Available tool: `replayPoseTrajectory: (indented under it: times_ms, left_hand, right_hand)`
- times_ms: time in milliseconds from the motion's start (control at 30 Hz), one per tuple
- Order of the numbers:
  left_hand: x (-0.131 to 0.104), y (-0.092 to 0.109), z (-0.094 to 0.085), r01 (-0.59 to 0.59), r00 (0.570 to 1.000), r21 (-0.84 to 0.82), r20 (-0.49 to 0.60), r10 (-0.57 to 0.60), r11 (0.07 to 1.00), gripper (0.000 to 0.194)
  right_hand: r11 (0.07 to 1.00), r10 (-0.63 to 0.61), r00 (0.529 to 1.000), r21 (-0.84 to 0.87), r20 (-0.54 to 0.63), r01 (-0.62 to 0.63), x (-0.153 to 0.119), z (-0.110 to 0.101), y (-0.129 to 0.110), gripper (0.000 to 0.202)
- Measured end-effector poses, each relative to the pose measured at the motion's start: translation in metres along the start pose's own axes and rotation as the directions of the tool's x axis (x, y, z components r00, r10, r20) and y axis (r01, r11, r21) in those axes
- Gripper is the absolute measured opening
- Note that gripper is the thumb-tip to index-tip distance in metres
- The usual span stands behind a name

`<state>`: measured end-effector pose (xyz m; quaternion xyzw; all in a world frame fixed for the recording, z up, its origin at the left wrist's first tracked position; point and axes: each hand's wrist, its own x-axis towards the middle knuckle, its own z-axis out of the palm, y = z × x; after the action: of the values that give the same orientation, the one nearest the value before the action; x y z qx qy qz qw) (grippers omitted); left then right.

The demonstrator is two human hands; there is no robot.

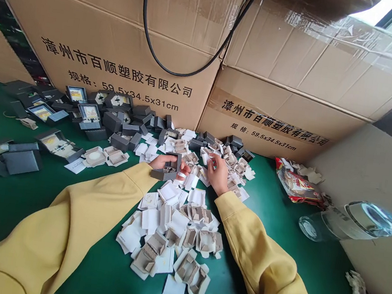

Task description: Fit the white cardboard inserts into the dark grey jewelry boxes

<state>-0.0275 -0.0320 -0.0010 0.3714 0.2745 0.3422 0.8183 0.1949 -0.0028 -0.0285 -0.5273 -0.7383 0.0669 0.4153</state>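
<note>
My left hand [160, 161] is wrapped round a small dark grey box [163, 175] with its lid standing open. The fingertips show past the box's right side, close to white paper pieces. To its right, my right hand [218, 174] has thumb and fingers drawn together over the pile of cardboard inserts [232, 164]. Something pale shows at those fingertips, too small to tell if it is held. Between my forearms lies a heap of white folded papers [150, 220] and grey-white card inserts [187, 266].
Many dark boxes [112, 121], some open, crowd the back left of the green table [100, 216]. Large cartons [131, 37] wall off the back, with a black cable [177, 73] hanging before them. At right are a red snack packet [297, 184], a clear bottle [347, 220] and crumpled tissue [356, 284].
</note>
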Motion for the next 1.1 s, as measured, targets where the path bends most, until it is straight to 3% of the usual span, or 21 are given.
replayPoseTrajectory:
  times_ms: [100,200,300,400,600,767,833,967,1100]
  left_hand:
    - [0.002,-0.002,-0.002,-0.009,1.0,-0.025,-0.015,0.009,1.0,0.027]
    - [0.003,-0.003,-0.002,-0.004,1.0,-0.06,-0.014,0.003,0.998,0.029]
    - [0.005,-0.005,-0.003,0.033,0.999,-0.118,0.016,-0.032,0.992,0.029]
    - [0.007,-0.008,-0.005,0.027,0.999,-0.158,-0.019,-0.03,0.987,0.03]
    - [0.009,-0.011,-0.005,0.002,0.999,-0.183,-0.052,-0.012,0.983,0.035]
    - [0.009,-0.01,-0.002,-0.009,0.989,-0.186,-0.145,-0.019,0.982,0.034]
    - [0.008,-0.01,-0.001,-0.008,0.986,-0.189,-0.167,-0.024,0.982,0.033]
    - [0.008,-0.012,-0.002,-0.005,0.994,-0.197,-0.11,-0.017,0.98,0.03]
    - [0.008,-0.013,-0.002,-0.03,0.991,-0.152,-0.131,0.01,0.988,0.028]
  right_hand:
    - [0.984,-0.035,0.991,0.168,-0.13,0.057,-0.001,-0.004,-0.006,0.024]
    - [0.952,-0.154,0.967,0.233,-0.202,0.201,-0.005,-0.008,-0.014,0.021]
    - [0.896,-0.354,0.928,0.243,-0.111,0.371,-0.012,-0.009,-0.023,0.021]
    - [0.846,-0.477,0.879,0.276,0.011,0.456,-0.017,-0.007,-0.031,0.021]
    - [0.895,-0.391,0.916,0.266,0.087,0.357,-0.017,-0.007,-0.034,0.023]
    - [0.901,-0.386,0.909,0.272,0.155,0.337,-0.015,-0.008,-0.034,0.035]
    - [0.913,-0.352,0.924,0.269,0.147,0.305,-0.016,-0.007,-0.034,0.028]
    - [0.934,-0.268,0.959,0.271,0.094,0.234,-0.017,-0.004,-0.031,0.02]
    - [0.93,-0.291,0.955,0.252,0.052,0.269,-0.017,-0.002,-0.028,0.014]
